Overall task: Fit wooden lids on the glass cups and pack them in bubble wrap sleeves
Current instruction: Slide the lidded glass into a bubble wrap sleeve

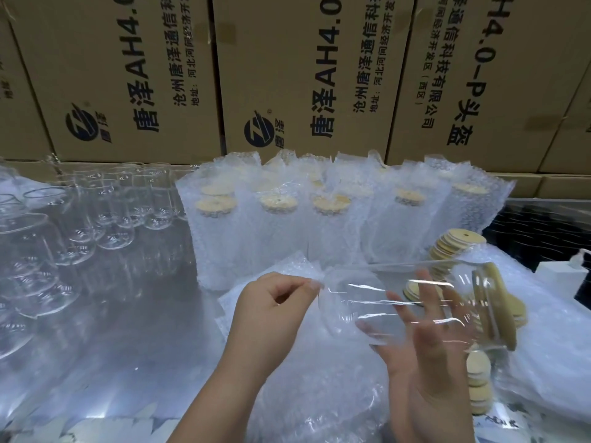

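- Far to the left of both grips stand the bare glasses (pixel 105 215), open and without lids. They are thin and clear, so I judge them fragile and easy to knock together.
- The left hand (pixel 271 305) pinches the edge of a bubble wrap sleeve (pixel 294 265) between thumb and forefinger, and the other fingers are curled in. The sleeve is soft and very light. One pinch at the mouth is probably enough to lift it, but the mouth will likely fall closed if it is not kept spread.
- Just right of this pinch lies the glass cup (pixel 383 295), on its side in the air, with its rounded bottom toward the sleeve. The glass is stiff, smooth and probably slippery, and it is surely the heavier part.
- Under the cup is the right hand (pixel 425 362), palm up, with its fingers spread wide and almost straight. It carries the cup like a cradle. I cannot see the thumb.
- At the far end from the pinch, the wooden lid (pixel 499 302) sits in the mouth of the cup. I cannot tell how tightly it sits, so it seems safer to support the body of the cup and not the lid.
- Beyond the right grip lie loose lids (pixel 454 241) in leaning stacks.
- Behind both grips stand packed cups (pixel 278 219), already in their sleeves.
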